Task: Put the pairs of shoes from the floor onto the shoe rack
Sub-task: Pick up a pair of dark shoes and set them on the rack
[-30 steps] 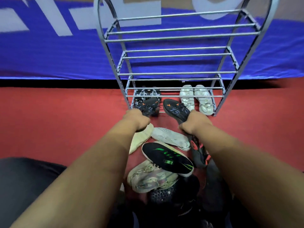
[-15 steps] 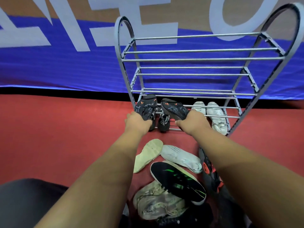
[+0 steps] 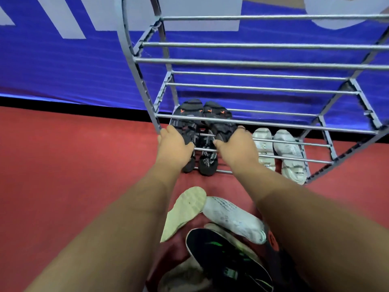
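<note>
A grey metal shoe rack (image 3: 248, 63) with several bar shelves stands ahead. My left hand (image 3: 173, 145) grips the heel of a black shoe with orange marks (image 3: 186, 115). Beside it, my right hand (image 3: 233, 147) grips the matching black shoe (image 3: 219, 118). Both shoes lie side by side, toes away from me, on the second shelf from the bottom. On the bottom shelf sit a black and white pair (image 3: 207, 161) below my hands and a white pair (image 3: 280, 152) to the right.
On the red floor (image 3: 73, 165) near me lie loose shoes: a pale sole (image 3: 185, 211), a white shoe (image 3: 233, 218), a black shoe with green marks (image 3: 227, 258) and a black and red one (image 3: 271, 243). A blue banner (image 3: 63, 66) hangs behind the rack.
Both hands have carried the black and orange shoes up from the floor and forward onto the second shelf. The view has moved closer to the rack.
</note>
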`<state>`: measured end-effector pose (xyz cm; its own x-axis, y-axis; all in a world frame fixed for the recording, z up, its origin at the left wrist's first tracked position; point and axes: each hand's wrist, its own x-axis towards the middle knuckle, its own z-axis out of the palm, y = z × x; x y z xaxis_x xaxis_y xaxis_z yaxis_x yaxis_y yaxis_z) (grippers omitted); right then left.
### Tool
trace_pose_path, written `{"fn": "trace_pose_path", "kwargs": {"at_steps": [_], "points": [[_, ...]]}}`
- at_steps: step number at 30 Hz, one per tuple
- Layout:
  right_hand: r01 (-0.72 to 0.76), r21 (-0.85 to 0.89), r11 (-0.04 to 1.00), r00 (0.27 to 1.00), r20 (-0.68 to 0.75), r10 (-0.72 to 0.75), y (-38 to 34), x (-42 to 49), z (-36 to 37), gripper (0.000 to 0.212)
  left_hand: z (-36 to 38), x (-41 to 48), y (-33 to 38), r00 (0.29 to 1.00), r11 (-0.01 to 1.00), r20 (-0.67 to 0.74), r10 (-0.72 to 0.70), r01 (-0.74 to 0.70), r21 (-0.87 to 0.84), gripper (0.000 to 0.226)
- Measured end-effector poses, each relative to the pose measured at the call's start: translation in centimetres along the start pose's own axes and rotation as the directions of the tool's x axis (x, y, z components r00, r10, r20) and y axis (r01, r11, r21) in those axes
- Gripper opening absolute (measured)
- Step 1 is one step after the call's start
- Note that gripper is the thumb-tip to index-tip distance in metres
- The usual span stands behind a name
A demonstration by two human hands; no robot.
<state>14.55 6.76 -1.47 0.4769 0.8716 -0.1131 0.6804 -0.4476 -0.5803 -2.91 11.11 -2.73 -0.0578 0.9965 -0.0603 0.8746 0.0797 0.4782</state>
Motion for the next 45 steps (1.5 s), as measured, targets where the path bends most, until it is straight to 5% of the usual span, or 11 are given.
{"fn": "trace_pose_path", "kwargs": {"at_steps": [3, 6, 12, 17, 20, 25, 32, 40, 45], "points": [[0.023, -0.127, 0.992, 0.999, 0.034, -0.019, -0.5, 2.2, 0.8, 0.044, 1.5, 1.8, 0.4, 1.000, 1.000, -0.019, -0.013, 0.013, 0.023, 0.066], [0.040, -0.185, 0.982, 0.999, 0.041, -0.032, -0.7, 3.5, 1.8, 0.047, 3.0, 2.8, 1.2, 0.998, 0.997, -0.053, -0.026, 0.029, 0.073, 0.070], [0.050, -0.127, 0.991, 0.998, 0.037, -0.045, 0.1, 3.8, 3.6, 0.067, 4.2, 4.5, 0.8, 0.999, 0.992, -0.040, -0.032, 0.037, 0.118, 0.068], [0.203, -0.108, 0.973, 0.976, 0.102, -0.193, 1.4, 3.0, 4.6, 0.086, 4.3, 5.1, 0.3, 1.000, 0.991, -0.030, -0.007, 0.011, 0.133, 0.067], [0.238, -0.155, 0.959, 0.967, 0.132, -0.219, 2.0, 2.5, 4.7, 0.106, 4.4, 5.3, -0.4, 1.000, 0.996, 0.027, 0.009, -0.011, 0.089, 0.073], [0.247, -0.047, 0.968, 0.967, 0.079, -0.243, 2.1, 2.2, 5.2, 0.107, 4.1, 4.6, -1.6, 0.993, 0.997, 0.102, 0.065, -0.069, 0.034, 0.098], [0.287, -0.005, 0.958, 0.955, 0.077, -0.286, 2.3, 1.8, 6.3, 0.107, 4.9, 1.1, -2.4, 0.956, 0.987, -0.249, 0.153, -0.159, -0.004, 0.054], [0.266, 0.030, 0.964, 0.954, 0.136, -0.268, 2.6, 1.7, 5.9, 0.102, 4.1, 0.1, -2.3, 0.965, 0.965, -0.250, -0.084, 0.016, -0.263, 0.048], [0.384, -0.046, 0.922, 0.914, 0.162, -0.372, 3.1, 0.4, 4.8, 0.063, 3.6, -0.9, -2.2, 0.945, 0.981, -0.310, -0.102, 0.044, -0.187, 0.036]]}}
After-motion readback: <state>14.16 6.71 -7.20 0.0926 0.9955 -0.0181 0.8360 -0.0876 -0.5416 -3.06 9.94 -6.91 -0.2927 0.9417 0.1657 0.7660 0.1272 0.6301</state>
